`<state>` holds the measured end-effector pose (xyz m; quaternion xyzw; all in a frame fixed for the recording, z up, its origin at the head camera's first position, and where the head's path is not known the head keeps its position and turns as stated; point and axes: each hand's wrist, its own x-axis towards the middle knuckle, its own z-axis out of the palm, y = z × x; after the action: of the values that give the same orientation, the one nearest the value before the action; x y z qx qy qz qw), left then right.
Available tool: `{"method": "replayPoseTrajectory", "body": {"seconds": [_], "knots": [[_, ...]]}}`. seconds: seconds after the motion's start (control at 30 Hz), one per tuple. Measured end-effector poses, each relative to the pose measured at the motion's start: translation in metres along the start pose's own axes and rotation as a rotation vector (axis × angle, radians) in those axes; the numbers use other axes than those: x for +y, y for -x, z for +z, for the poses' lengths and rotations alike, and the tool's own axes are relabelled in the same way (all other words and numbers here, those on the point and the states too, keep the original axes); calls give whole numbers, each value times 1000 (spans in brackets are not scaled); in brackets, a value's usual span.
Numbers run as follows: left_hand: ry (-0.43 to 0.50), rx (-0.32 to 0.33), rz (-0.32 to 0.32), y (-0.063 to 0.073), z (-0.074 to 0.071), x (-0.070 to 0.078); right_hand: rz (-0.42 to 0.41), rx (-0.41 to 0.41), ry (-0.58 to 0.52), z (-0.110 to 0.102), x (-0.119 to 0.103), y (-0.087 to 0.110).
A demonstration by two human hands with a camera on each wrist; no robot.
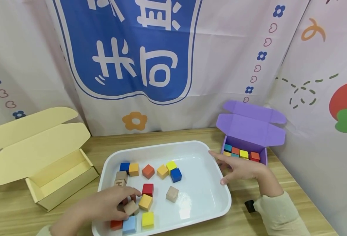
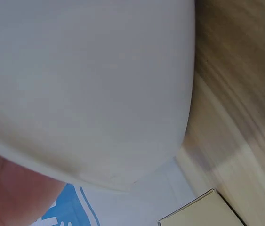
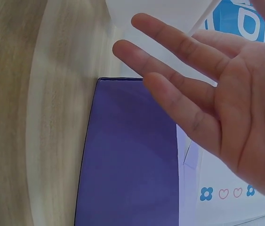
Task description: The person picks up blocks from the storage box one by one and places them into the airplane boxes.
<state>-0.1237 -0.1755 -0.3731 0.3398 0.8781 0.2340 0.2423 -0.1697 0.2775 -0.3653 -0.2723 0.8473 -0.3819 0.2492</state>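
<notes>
My left hand (image 1: pixel 107 203) reaches over the left part of the white tray (image 1: pixel 200 203). Its thumb is at the edge of a tilted plain wooden cube (image 1: pixel 130 207), and the index finger extends past that cube toward a red cube (image 1: pixel 148 189). The other fingers are hidden, so a grip on the wooden cube is not certain. An orange cube (image 1: pixel 145 202), a light blue cube (image 1: pixel 129 224) and a yellow cube (image 1: pixel 148 220) lie close by. My right hand (image 1: pixel 244 168), fingers spread and holding nothing, hovers between the tray's right rim and the purple box (image 1: pixel 244 143).
Colored cubes partly fill the open purple box. At left stands an open yellow box (image 1: pixel 63 183) with its lid raised. More cubes, including a lone wooden cube (image 1: pixel 172 194), lie in the tray. A black object (image 1: pixel 249 206) is beside the right sleeve. A printed cloth (image 1: pixel 161 114) hangs behind.
</notes>
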Motion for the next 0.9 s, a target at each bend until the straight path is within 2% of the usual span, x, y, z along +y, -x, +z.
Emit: {"method": "replayPoseTrajectory", "body": {"seconds": [0.4, 0.47, 0.7, 0.9], "knots": [[60, -79, -77, 3, -2, 1, -25, -53, -43, 1, 3, -2], [62, -81, -76, 2, -2, 1, -27, -54, -48, 1, 4, -2], [78, -83, -14, 1, -4, 0, -17, -57, -86, 1, 4, 0], [106, -85, -9, 0, -4, -2, -16, -62, -100, 1, 4, 0]]}}
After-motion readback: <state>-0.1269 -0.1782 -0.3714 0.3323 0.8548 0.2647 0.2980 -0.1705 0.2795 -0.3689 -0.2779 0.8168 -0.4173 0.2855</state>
